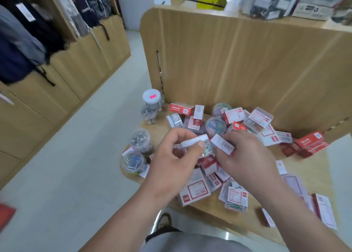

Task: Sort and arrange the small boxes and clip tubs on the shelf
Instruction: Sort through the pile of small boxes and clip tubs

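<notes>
Our left hand [175,156], fingers [178,137] curled, pinches a clear-sided small box [194,140] at centre frame; our right hand [245,156] grips a white cardboard box [222,144] above the pale wooden shelf [302,168]. Glossy boxes [194,192] heap underneath; round clear clip tubs [142,140] stand left.

Tubs [141,140] left of boxes [253,122] on shelf [266,221].

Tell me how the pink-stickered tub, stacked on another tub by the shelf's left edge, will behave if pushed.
Likely to tip: the pink-stickered tub sits atop the lower tub, close to the shelf edge. Being round, it would probably roll if it fell. It looks packed with metal clips, so probably heavy for its size.
</notes>
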